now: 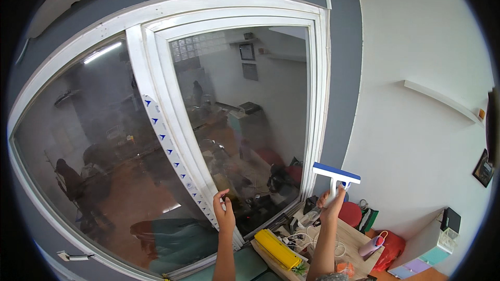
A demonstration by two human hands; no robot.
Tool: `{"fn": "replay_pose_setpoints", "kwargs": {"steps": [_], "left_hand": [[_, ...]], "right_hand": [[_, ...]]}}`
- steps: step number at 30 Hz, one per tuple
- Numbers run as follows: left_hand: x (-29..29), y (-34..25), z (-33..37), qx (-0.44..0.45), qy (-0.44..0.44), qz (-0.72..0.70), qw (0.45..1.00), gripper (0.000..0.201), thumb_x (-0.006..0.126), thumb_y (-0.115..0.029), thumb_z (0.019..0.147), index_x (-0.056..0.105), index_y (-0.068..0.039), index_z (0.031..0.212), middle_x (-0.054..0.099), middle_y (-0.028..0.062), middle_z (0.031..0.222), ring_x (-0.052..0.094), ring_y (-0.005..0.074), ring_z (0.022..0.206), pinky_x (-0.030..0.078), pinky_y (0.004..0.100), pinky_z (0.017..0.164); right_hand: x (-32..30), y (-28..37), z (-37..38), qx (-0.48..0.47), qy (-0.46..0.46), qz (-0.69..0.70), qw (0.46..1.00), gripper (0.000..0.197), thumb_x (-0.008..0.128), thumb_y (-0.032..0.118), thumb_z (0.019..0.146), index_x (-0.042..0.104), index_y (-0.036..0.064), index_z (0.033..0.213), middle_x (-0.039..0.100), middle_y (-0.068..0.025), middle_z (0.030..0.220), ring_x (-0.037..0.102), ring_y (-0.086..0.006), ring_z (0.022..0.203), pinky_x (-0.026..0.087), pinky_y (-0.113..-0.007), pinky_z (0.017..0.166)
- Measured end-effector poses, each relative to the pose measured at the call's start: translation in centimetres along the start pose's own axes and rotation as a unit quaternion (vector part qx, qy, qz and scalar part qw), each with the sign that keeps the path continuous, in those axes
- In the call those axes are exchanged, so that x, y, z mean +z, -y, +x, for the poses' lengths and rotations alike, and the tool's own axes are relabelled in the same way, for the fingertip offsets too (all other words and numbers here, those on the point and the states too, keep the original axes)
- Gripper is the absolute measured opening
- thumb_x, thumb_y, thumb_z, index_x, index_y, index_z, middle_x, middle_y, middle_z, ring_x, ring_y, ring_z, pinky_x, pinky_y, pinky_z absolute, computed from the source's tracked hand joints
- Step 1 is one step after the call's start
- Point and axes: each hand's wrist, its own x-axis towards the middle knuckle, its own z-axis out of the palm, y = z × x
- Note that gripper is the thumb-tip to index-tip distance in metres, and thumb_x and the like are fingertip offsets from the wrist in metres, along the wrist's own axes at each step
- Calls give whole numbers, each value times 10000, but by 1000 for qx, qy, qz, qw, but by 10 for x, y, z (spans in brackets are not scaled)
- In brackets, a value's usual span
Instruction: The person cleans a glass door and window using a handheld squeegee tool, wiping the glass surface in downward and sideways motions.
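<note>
My right hand (332, 205) is closed around the white handle of a window squeegee (336, 173) with a blue strip along its head. It holds the squeegee upright, in front of the grey wall to the right of the window. My left hand (224, 214) is raised before the white window frame (182, 140), its fingers loosely bent and apart with nothing in them. Beside it is the right-hand glass pane (250, 125), which mirrors the room. The wider left glass pane (104, 140) shows reflections too, with streaky marks near its bottom.
A wooden table (357, 239) below my right arm carries a yellow box (276, 248), tangled white cables and a pink bottle (371, 247). A red bag (394, 250) and a low cabinet (424, 252) stand beyond it. A white shelf (442, 101) juts from the right wall.
</note>
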Motion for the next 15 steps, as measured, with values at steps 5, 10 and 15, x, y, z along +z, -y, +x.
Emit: {"fn": "replay_pose_setpoints", "kwargs": {"steps": [5, 10, 15], "left_hand": [[22, 12, -1, -6, 37, -62, 997, 200, 464, -48, 905, 530, -54, 1094, 584, 74, 1108, 537, 178, 1032, 394, 290, 845], [40, 9, -1, -3, 55, -61, 997, 182, 460, -36, 909, 528, -55, 1077, 606, 66, 1074, 549, 166, 996, 396, 272, 820], [37, 10, 7, 3, 60, -73, 996, 159, 462, -111, 954, 518, -51, 1090, 600, 78, 1081, 550, 144, 997, 396, 252, 818]], "right_hand": [[-28, 25, -1, -33, 46, -66, 996, 564, 413, 590, 869, 464, 81, 631, 415, -34, 476, 405, -162, 361, 314, -285, 356], [-38, 23, 1, -8, 35, -70, 997, 512, 414, 533, 897, 507, 69, 703, 444, -32, 492, 415, -151, 365, 324, -275, 347], [-26, 5, -2, 42, 83, -167, 982, 624, 400, 642, 845, 468, 71, 602, 413, -41, 447, 398, -167, 370, 339, -293, 386]]}}
